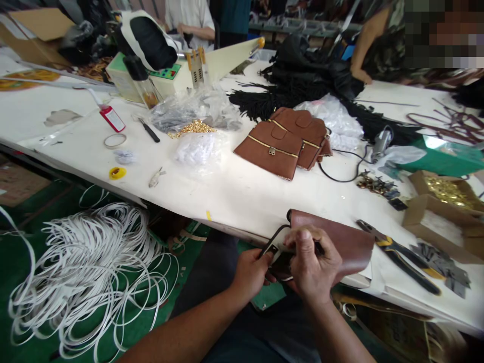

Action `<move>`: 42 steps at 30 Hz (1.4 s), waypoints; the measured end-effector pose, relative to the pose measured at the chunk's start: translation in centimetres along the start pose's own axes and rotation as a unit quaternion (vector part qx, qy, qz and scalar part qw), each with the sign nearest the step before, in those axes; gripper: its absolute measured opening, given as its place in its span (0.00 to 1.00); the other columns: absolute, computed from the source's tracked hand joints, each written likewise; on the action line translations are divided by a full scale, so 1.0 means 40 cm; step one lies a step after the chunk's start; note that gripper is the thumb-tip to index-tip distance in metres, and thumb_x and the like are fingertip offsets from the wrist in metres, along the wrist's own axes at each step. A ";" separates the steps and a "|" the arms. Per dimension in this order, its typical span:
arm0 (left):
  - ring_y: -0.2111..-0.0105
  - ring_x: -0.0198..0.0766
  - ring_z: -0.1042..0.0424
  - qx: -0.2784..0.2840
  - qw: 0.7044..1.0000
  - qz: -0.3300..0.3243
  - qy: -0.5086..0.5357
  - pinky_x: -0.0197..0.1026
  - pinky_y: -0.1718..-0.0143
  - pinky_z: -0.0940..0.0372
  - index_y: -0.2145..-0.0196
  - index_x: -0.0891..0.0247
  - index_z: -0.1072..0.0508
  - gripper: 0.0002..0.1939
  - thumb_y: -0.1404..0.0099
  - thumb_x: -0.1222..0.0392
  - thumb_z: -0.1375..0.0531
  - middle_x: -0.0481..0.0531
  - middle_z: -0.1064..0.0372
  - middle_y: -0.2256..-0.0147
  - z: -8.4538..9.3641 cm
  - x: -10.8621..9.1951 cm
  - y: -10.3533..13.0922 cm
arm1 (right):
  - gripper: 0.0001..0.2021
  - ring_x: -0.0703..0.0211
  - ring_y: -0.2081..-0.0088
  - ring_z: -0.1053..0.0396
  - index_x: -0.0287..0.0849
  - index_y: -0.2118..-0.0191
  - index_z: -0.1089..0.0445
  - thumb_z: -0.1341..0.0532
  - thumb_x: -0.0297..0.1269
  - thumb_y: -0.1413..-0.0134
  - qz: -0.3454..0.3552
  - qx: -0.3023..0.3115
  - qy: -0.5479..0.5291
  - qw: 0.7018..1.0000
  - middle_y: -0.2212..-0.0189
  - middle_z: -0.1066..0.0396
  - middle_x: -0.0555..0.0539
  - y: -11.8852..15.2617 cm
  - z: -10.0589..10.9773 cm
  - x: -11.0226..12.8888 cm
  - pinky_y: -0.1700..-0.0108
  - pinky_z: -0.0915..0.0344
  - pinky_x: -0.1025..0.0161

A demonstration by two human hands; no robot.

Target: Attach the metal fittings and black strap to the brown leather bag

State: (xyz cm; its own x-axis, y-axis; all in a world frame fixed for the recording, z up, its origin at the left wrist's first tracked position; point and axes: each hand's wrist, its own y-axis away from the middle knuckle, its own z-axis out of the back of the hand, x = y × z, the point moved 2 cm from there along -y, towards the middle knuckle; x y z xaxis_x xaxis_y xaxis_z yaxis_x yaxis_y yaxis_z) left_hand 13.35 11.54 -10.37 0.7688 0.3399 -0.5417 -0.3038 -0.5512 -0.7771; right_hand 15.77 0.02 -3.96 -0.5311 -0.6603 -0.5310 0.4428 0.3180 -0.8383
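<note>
A brown leather bag (348, 242) lies at the near edge of the table, its open end facing me. My left hand (249, 275) is closed on the dark-trimmed edge of this bag, thumb on top, beside a pale panel with a small dark fitting (273, 249). Over the bag's opening, my right hand (315, 262) is closed with the thumb raised. A bit of something dark shows by its fingers, but what it holds is hidden. To the right of the bag lie pliers (401, 257) with black and yellow handles.
Brown zippered leather pieces (270, 148) are stacked mid-table. Boxes of gold hardware (448, 191) stand at right, near flat metal pieces (444, 264). A red bottle (112, 118) and a machine (170, 75) are at left. White cord (91, 272) heaps on the floor. Other people stand behind.
</note>
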 end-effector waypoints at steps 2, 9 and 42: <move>0.78 0.29 0.29 -0.005 1.000 0.016 0.011 0.25 0.80 0.41 0.62 0.71 0.29 0.30 0.44 0.37 0.44 0.53 0.27 0.69 0.000 -0.001 -0.002 | 0.13 0.69 0.70 0.36 0.34 0.70 0.38 0.41 0.36 0.34 -0.022 -0.030 -0.003 0.999 0.74 0.37 0.48 -0.010 0.020 -0.017 0.64 0.37 0.63; 0.76 0.31 0.27 0.004 0.997 0.050 0.051 0.26 0.79 0.39 0.57 0.71 0.28 0.30 0.44 0.40 0.43 0.56 0.24 0.64 -0.014 -0.015 0.003 | 0.18 0.66 0.75 0.37 0.35 0.71 0.44 0.43 0.42 0.33 -0.095 -0.074 -0.195 0.973 0.77 0.43 0.50 -0.038 0.012 -0.041 0.70 0.38 0.63; 0.84 0.32 0.34 0.032 0.998 0.036 -0.035 0.27 0.85 0.50 0.65 0.72 0.29 0.25 0.46 0.44 0.45 0.49 0.35 0.75 0.003 -0.050 -0.001 | 0.08 0.66 0.68 0.33 0.35 0.67 0.39 0.46 0.27 0.34 0.101 0.024 -0.086 0.991 0.73 0.37 0.47 -0.010 -0.013 0.022 0.66 0.34 0.60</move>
State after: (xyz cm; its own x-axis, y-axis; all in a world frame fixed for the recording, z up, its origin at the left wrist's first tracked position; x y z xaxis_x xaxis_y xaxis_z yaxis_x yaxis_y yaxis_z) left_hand 11.76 10.97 -9.28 0.7030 0.3551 -0.6162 -0.3935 -0.5274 -0.7530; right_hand 14.76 -0.34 -4.16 -0.2986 -0.6943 -0.6548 0.5635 0.4255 -0.7081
